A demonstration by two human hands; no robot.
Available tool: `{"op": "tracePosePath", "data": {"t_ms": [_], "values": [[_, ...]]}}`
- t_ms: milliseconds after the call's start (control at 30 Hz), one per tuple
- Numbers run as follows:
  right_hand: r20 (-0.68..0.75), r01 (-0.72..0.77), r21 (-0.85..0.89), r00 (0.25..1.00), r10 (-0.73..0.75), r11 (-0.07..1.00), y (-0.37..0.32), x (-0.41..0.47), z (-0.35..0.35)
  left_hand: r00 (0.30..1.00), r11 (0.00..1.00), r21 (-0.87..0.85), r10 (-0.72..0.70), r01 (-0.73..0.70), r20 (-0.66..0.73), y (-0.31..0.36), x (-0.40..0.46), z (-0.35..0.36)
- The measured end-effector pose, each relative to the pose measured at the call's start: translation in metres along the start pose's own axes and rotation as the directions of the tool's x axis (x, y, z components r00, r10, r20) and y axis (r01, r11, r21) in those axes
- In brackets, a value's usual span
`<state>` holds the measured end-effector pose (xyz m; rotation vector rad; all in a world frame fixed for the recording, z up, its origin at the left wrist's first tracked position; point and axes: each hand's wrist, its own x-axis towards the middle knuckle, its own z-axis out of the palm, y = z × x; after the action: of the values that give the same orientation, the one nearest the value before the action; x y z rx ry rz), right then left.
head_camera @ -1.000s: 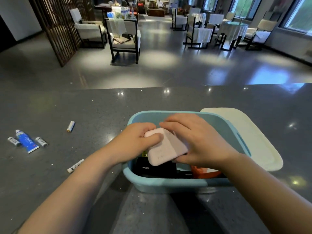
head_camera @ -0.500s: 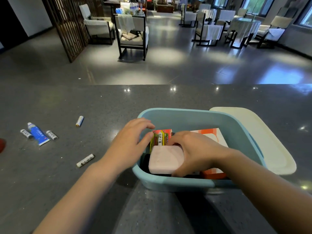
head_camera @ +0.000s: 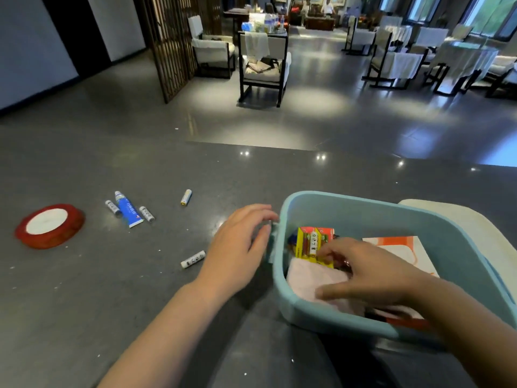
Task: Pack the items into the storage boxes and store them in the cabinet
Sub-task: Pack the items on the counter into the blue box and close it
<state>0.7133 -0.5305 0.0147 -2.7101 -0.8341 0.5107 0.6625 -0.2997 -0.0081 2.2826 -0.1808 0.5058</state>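
The person's right hand [head_camera: 372, 273] is down inside the light blue storage box [head_camera: 344, 320], fingers spread and relaxed over the pale pink case [head_camera: 316, 278], gripping nothing; it reads as settling the case flat so the rest will fit. Beside those fingers sits a yellow-and-red battery pack [head_camera: 310, 242], standing against the box's left wall, and an orange-and-white packet [head_camera: 402, 247] lies toward the right. The left hand [head_camera: 237, 245] hovers just outside the box's left handle, fingers loosely open, holding nothing, probably steadying the box or heading for the loose items.

And there is plenty left to collect! Out on the dark speckled counter [head_camera: 112, 289] lie a blue tube [head_camera: 127, 209] flanked by two batteries, another battery [head_camera: 186, 197] farther back, one more [head_camera: 193, 259] near the left wrist, and a red tape roll [head_camera: 49, 226] at the far left. The cream lid [head_camera: 458, 219] waits behind the box, touching its right side.

Beyond the counter stretches a glossy grey floor, with dark-framed chairs [head_camera: 263, 65], a slatted wooden screen [head_camera: 173, 43] and cloth-covered tables. No cabinet is in view.
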Motion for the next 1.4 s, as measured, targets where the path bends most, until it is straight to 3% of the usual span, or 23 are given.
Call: {"op": "tracePosePath", "data": {"t_ms": [100,200,267,367,533,700,867,1033,1200,1400], "values": [[-0.319,0.035,0.156,0.948,0.017,0.987,-0.027,-0.005,-0.020,0.992,0.989,0.129,-0.085,0.072,0.098,-0.048,-0.011,-0.038],[-0.604,0.185,0.295,0.796,0.033,0.937,-0.074,-0.002,-0.026,0.911,0.961,0.277,-0.106,-0.009,0.397,-0.095,-0.015,-0.066],[-0.665,0.263,0.284,0.747,-0.008,0.922,-0.108,0.006,-0.023,0.812,0.945,0.309,-0.099,-0.104,0.575,-0.118,-0.014,-0.073],[-0.648,0.299,0.289,0.760,-0.044,0.910,-0.149,0.030,-0.007,0.724,0.923,0.337,-0.102,-0.187,0.682,-0.140,-0.011,-0.074],[-0.578,0.279,0.335,0.815,-0.037,0.900,-0.189,0.089,0.032,0.758,0.912,0.312,-0.001,-0.268,0.653,-0.163,-0.012,-0.081],[-0.430,0.121,0.401,0.900,0.070,0.908,-0.200,0.183,0.064,0.897,0.952,0.298,-0.074,-0.066,0.436,-0.197,-0.023,-0.112],[-0.283,0.011,0.201,0.958,0.047,0.980,-0.204,0.276,0.077,0.965,0.971,0.230,-0.115,0.059,0.237,-0.220,-0.024,-0.146],[-0.080,-0.089,-0.065,0.993,0.084,0.994,-0.199,0.319,0.070,0.974,0.978,0.193,-0.116,0.078,0.194,-0.233,-0.017,-0.161],[-0.155,-0.113,0.048,0.981,0.119,0.992,-0.204,0.290,0.068,0.979,0.982,0.154,-0.131,0.106,0.157,-0.225,-0.009,-0.155],[-0.435,0.044,0.192,0.899,0.045,0.981,-0.200,0.150,0.058,0.985,0.997,0.036,-0.071,0.066,0.156,-0.175,-0.006,-0.134]]}}
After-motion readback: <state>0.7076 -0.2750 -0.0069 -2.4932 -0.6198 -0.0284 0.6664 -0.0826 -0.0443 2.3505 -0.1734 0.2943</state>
